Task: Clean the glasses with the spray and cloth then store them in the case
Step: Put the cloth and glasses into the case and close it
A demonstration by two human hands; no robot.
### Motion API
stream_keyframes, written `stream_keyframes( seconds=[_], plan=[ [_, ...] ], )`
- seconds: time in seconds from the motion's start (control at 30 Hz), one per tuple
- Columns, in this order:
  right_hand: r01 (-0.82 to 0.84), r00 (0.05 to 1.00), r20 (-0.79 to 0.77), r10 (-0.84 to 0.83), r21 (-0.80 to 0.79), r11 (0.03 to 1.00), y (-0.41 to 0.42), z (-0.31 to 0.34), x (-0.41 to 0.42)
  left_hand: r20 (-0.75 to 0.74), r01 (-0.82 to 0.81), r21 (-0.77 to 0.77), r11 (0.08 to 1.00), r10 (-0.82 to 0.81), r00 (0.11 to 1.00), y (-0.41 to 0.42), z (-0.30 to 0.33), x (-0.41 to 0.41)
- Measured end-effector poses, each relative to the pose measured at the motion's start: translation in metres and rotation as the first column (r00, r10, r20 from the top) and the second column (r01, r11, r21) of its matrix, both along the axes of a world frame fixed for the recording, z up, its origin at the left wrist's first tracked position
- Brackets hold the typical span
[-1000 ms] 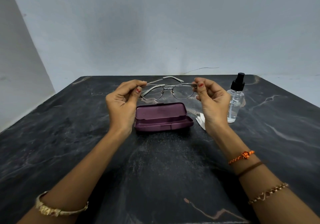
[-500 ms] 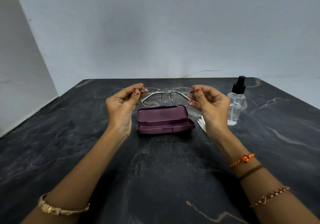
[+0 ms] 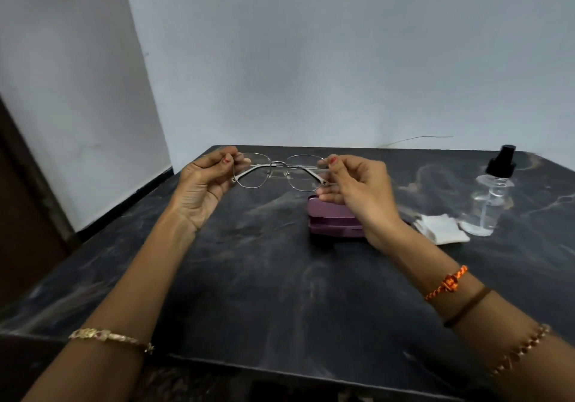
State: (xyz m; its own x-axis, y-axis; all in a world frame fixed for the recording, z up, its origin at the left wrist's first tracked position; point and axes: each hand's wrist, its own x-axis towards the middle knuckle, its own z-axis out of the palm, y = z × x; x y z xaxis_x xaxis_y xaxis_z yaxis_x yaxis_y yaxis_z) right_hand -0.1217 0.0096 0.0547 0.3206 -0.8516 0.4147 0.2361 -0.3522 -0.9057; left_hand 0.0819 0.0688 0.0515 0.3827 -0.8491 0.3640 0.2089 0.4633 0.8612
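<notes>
Both hands hold the glasses [image 3: 280,170] up in the air above the dark marbled bench [image 3: 280,277], beyond and to the left of the purple case [image 3: 329,218]. The left hand [image 3: 205,184] has its thumb and forefinger pressed together on the left end of the thin metal frame, its other fingers [image 3: 217,160] curled in behind. The right hand [image 3: 357,187] pinches the right end of the frame between thumb and forefinger, with the remaining fingers loosely curled beneath. The temples look folded in behind the lenses, crossing near the bridge.

The case lies on the bench directly under the right hand, which hides much of it; whether its lid stands open I cannot tell with certainty. Just to the right of the case lies a folded white cloth [image 3: 441,229], flat on the bench. Further right of the case, just beside the cloth's far corner, stands the clear spray bottle [image 3: 488,205], upright, with a black pump top. A gold bracelet [image 3: 109,338] sits on the left forearm; an orange thread band [image 3: 448,283], a dark band and a beaded chain circle the right one.
</notes>
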Motion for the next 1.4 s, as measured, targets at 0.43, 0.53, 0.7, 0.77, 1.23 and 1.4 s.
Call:
stream_keyframes(
  seconds=[0.43, 0.53, 0.7, 0.77, 1.23, 1.4],
  plan=[
    [0.009, 0.962, -0.271, 0.013, 0.080, 0.997, 0.017, -0.053, 0.074, 0.102, -0.304, 0.351, 0.886, 0.287, 0.953, 0.012, -0.052, 0.055],
    [-0.013, 0.948, -0.317, 0.033, 0.067, 0.998, 0.017, -0.062, 0.072, 0.200, -0.379, 0.402, 0.834, 0.324, 0.925, 0.006, -0.054, 0.052],
    [-0.026, 0.915, -0.403, 0.000, -0.060, 0.998, 0.019, -0.065, 0.070, 0.398, -0.533, 0.321, 0.783, 0.398, 0.826, 0.001, -0.060, 0.052],
    [-0.026, 0.904, -0.426, -0.023, -0.109, 0.994, 0.019, -0.065, 0.070, 0.473, -0.586, 0.278, 0.761, 0.422, 0.773, 0.001, -0.063, 0.052],
    [0.046, 0.793, -0.563, -0.233, -0.325, 0.945, 0.019, -0.063, 0.069, 0.709, -0.661, 0.189, 0.726, 0.364, 0.604, 0.001, -0.064, 0.050],
    [0.054, 0.802, -0.558, -0.216, -0.293, 0.955, 0.017, -0.063, 0.068, 0.689, -0.629, 0.203, 0.750, 0.347, 0.636, 0.000, -0.067, 0.053]
  ],
)
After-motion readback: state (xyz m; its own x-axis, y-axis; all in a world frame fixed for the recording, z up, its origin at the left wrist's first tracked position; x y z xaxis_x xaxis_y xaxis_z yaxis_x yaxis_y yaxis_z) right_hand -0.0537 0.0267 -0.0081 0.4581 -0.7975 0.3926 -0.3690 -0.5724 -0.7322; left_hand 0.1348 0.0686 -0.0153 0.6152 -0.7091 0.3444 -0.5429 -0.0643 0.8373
